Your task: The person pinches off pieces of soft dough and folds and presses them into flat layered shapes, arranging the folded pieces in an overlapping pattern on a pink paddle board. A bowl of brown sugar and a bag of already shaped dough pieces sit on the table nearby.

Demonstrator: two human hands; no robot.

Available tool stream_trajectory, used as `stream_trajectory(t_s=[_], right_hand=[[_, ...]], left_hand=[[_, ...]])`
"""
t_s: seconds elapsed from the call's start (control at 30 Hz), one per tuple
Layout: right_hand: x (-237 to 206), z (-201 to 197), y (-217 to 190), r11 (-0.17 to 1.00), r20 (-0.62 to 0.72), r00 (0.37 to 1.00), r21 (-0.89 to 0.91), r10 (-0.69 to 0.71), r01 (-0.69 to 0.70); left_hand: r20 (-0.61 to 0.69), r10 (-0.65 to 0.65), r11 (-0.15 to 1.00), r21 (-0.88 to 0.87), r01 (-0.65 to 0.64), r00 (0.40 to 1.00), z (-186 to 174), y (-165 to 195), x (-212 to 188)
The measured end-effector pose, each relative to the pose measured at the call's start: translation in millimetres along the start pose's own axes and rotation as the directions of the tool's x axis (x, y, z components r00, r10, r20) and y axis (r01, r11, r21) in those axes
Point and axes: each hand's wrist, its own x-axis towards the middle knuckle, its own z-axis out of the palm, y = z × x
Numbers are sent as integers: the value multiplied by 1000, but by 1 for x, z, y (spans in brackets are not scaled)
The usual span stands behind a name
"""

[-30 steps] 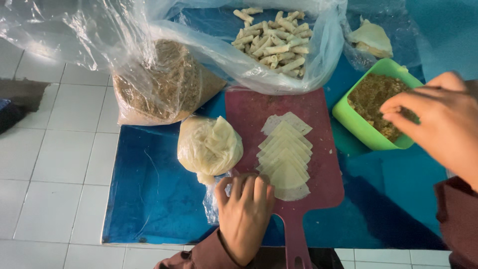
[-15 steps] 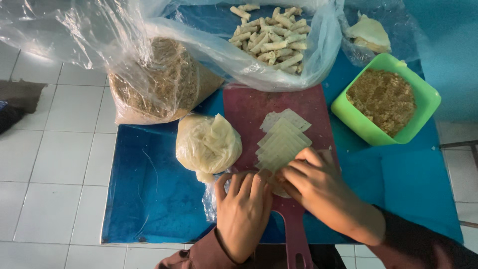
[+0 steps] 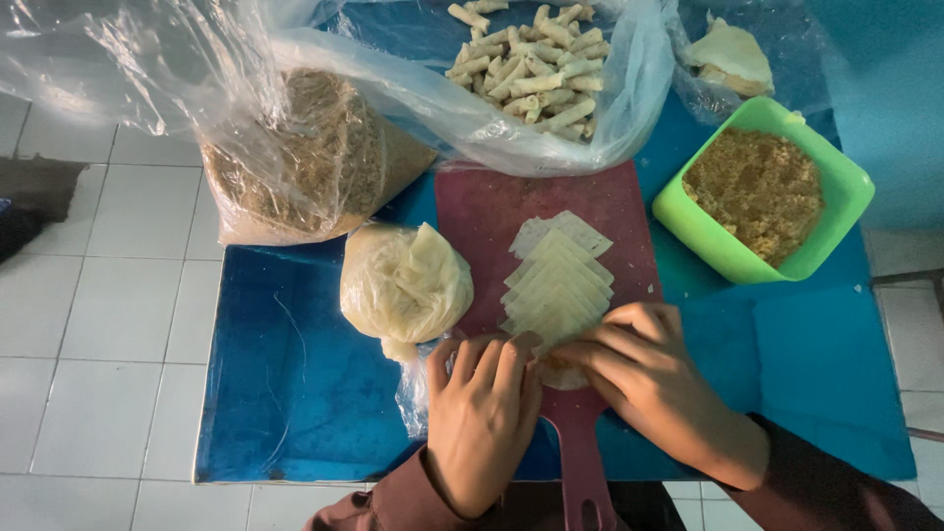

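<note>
On a dark red cutting board (image 3: 489, 211) lies a fanned row of pale square wrappers (image 3: 556, 278). My left hand (image 3: 482, 418) and my right hand (image 3: 654, 383) meet at the near end of that row, fingers curled over the nearest wrapper (image 3: 562, 374), which is mostly hidden under them. A green tub of brown crumbly filling (image 3: 762, 192) stands to the right of the board. A clear bag of more wrappers (image 3: 405, 283) sits just left of the board.
The board lies on a small blue table (image 3: 285, 383) over a white tiled floor. At the back, an open plastic bag holds several finished rolls (image 3: 531, 64). A bag of brown filling (image 3: 305, 162) lies back left. Another wrapper bag (image 3: 730, 54) is back right.
My right hand left the green tub, came down to the near end of the wrapper row and joined my left hand there. The view has shifted slightly.
</note>
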Motion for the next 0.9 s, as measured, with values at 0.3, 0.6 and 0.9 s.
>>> stream_trajectory(t_s=[0.3,0.6,0.9], right_hand=[[2,-3,-4,1000,-26,999,-6,26,-26],[-2,-1,-11,994,-10,1000,-107,0,-2],[-6,0,-13,993,-50,999,-118,7,-13]], left_hand=[[28,44,999,-14,-44,999,-1,-2,0],[24,66,996,-60,-65,998,0,-3,0],[21,92,990,-108,-90,996,1,-4,-1]])
